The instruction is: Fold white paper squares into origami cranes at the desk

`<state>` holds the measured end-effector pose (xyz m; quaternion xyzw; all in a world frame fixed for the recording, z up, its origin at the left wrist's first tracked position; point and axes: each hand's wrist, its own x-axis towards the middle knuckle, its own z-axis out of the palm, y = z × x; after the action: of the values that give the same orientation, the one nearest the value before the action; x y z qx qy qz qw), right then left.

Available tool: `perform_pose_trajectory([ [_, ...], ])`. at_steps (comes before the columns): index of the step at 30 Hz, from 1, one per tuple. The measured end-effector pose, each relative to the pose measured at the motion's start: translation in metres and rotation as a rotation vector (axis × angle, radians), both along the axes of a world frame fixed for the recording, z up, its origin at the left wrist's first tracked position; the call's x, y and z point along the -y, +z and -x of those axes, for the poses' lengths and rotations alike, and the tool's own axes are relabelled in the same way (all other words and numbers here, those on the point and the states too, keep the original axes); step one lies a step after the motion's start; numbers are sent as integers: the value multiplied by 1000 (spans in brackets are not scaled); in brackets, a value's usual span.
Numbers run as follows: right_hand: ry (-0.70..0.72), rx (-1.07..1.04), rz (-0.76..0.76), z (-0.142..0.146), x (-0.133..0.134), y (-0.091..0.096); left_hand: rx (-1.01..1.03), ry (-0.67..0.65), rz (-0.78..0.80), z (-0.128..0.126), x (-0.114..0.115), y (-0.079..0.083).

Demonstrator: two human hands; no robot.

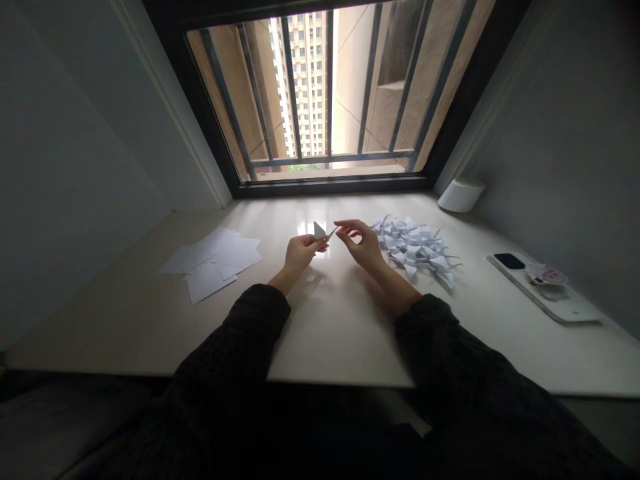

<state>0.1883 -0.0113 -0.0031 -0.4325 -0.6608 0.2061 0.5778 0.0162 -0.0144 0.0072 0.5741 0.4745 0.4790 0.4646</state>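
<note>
My left hand (301,253) is closed on a small folded white paper crane (319,231), pinched between thumb and fingers above the sill. One pointed wing stands up from the grip, and a thin tip sticks out to the right. Beside that tip is my right hand (364,245), its thumb and index finger curved and slightly apart; whether they touch the paper is too small to make out. Just right of my right hand lies a heap of folded white paper cranes (413,248). Flat white paper sheets (220,257) overlap one another to the left.
Everything lies on a glossy pale sill (330,333). A phone (545,290) with a round grip on its back lies at the right. Near the window's right corner is a white cylindrical object (461,195). A barred window (327,100) closes off the far side.
</note>
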Motion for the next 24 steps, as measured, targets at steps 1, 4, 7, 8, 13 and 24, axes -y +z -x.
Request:
perform_pose_trajectory([
  [1, -10, 40, -23, -1, 1, 1, -3, -1, 0, 1, -1, 0],
  [4, -43, 118, -47, -2, 3, 3, -8, -5, -2, 2, -1, 0],
  [7, -55, 136, -59, -3, 3, 3, -5, -5, 3, 2, -1, 1],
  [8, -56, 140, -64, -3, 3, 2, -5, -7, 6, 2, 0, 2],
  [13, -56, 156, -87, -3, 4, 3, -17, -12, 22, 1, -1, 2],
  [24, -73, 160, -95, -1, 8, 6, 29, -84, 89, 3, -4, -2],
])
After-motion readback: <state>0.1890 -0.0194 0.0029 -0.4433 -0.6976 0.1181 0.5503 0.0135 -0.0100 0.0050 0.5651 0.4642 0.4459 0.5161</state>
